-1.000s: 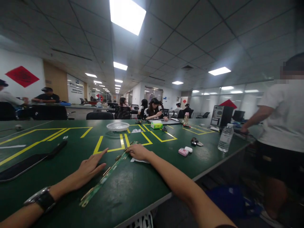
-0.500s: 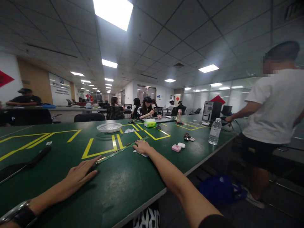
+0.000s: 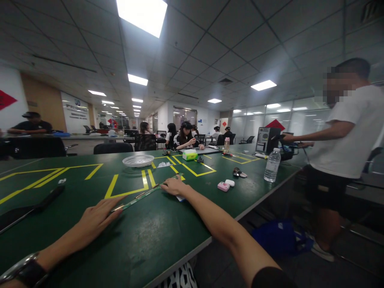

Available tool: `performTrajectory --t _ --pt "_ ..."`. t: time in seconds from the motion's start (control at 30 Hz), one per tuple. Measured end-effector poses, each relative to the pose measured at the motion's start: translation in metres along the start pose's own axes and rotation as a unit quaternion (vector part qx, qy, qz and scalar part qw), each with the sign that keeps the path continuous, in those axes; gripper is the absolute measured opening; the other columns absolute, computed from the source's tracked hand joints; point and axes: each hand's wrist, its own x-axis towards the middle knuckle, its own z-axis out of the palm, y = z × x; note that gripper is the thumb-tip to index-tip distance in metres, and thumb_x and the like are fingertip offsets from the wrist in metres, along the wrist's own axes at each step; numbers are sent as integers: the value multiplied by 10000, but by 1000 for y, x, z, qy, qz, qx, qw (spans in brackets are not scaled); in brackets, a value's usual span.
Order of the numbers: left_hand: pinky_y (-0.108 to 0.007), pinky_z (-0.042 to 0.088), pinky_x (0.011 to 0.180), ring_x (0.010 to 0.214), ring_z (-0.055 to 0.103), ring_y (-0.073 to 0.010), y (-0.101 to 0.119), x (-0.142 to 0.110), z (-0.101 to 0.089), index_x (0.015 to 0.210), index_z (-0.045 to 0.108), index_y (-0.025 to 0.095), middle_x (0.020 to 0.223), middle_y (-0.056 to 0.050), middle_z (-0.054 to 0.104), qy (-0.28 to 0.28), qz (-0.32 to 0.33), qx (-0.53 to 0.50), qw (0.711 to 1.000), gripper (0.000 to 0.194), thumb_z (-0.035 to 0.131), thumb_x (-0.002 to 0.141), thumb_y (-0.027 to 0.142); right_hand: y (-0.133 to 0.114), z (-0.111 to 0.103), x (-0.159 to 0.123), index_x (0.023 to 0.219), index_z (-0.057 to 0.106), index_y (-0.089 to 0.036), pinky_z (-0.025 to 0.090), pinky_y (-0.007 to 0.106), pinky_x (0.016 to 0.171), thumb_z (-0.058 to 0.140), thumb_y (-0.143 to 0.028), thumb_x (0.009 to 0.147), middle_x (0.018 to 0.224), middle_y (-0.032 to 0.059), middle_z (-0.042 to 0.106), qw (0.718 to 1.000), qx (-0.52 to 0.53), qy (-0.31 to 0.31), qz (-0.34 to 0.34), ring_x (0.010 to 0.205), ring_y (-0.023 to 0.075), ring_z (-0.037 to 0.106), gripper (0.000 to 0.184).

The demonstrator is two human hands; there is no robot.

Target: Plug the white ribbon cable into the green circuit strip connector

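Observation:
A long, thin green strip (image 3: 141, 199) with copper-coloured pieces along it lies slantwise on the green table; its exact kind is unclear. My right hand (image 3: 174, 186) is closed over its far part, fingers bent down onto it. At the near end, my left hand (image 3: 100, 216) is open, with straight fingers and the thumb apart. The strip's end reaches into the gap between that thumb and forefinger. Partly hidden under my right wrist is a small white, flat thing (image 3: 180, 198).
Yellow tape (image 3: 111, 186) marks the table. Beyond are a white basket (image 3: 138, 161) and a green tissue pack (image 3: 190, 155). To the right stand a water bottle (image 3: 272, 166) and a pink case (image 3: 223, 186). A black-handled object (image 3: 39, 206) lies left. A person (image 3: 345, 140) stands at right.
My right hand and the strip have shifted left and nearer, bringing the strip's near end between my left thumb and forefinger. The standing person has raised their arms from the table.

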Motion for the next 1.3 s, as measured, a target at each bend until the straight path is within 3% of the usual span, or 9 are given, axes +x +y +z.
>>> performTrajectory --t 0.23,0.37,0.47,0.6,0.67,0.83,1.0,1.17,1.3 --pt "-492 395 992 1295 439 -324 -6 1 -5 1443 413 237 1433 -90 469 -62 -4 7 998 615 352 920 555 -90 6 -3 1270 520 -168 331 380 1065 434 -353 956 1386 107 518 937 24 9 -348 1279 220 468 374" --pt "-494 423 956 1298 438 -332 -15 -4 14 1400 487 250 1446 -84 454 -78 5 12 997 582 359 904 527 -123 0 -12 1178 560 -162 367 279 1033 456 -354 954 1281 89 602 897 12 15 -441 1220 175 517 313" --pt "-526 443 920 1274 461 -361 -23 -4 28 1384 507 279 1430 -78 475 -53 4 6 999 572 374 892 537 -109 -14 -15 1154 582 -172 398 285 1001 450 -337 962 1280 74 601 919 -4 33 -393 1189 177 532 286" --pt "-541 429 935 1280 454 -362 -21 -6 28 1384 507 290 1425 -75 481 -35 -4 0 999 566 344 909 550 -67 -35 -26 1147 595 -185 470 385 926 504 -323 947 1217 76 603 995 -39 60 -74 1080 212 580 259" --pt "-546 390 976 1290 443 -355 -15 -8 20 1385 506 283 1436 -77 467 -37 -7 4 999 570 327 921 562 -52 -40 -31 1199 558 -161 507 429 871 555 -344 927 1209 93 576 997 -39 55 -33 1032 218 592 328" --pt "-550 320 1024 1345 361 -330 1 -8 -4 1447 409 269 1489 -70 391 -118 -16 -2 993 616 300 940 603 -42 -31 -30 1197 562 -181 519 400 858 553 -338 931 1220 93 566 998 -24 30 -40 1019 206 591 309" --pt "-538 300 1024 1344 343 -336 11 -7 -14 1443 414 249 1493 -90 382 -126 -31 6 991 622 292 947 606 -62 -13 -20 1064 637 -145 484 405 906 496 -273 949 1128 109 610 996 -13 6 -92 1025 213 589 222" --pt "-518 288 1026 1352 319 -322 19 -7 -19 1471 351 256 1514 -89 344 -148 -27 12 989 620 291 956 596 -93 1 -19 1134 640 -108 417 357 986 453 -146 911 1167 155 605 960 42 76 -266 1103 225 553 294" --pt "-524 258 1040 1371 275 -315 18 -7 -21 1481 319 274 1536 -74 302 -163 -21 12 986 633 256 957 623 -101 5 -22 1163 615 -105 453 326 938 475 -98 857 1078 125 665 958 106 94 -250 1015 204 608 337"
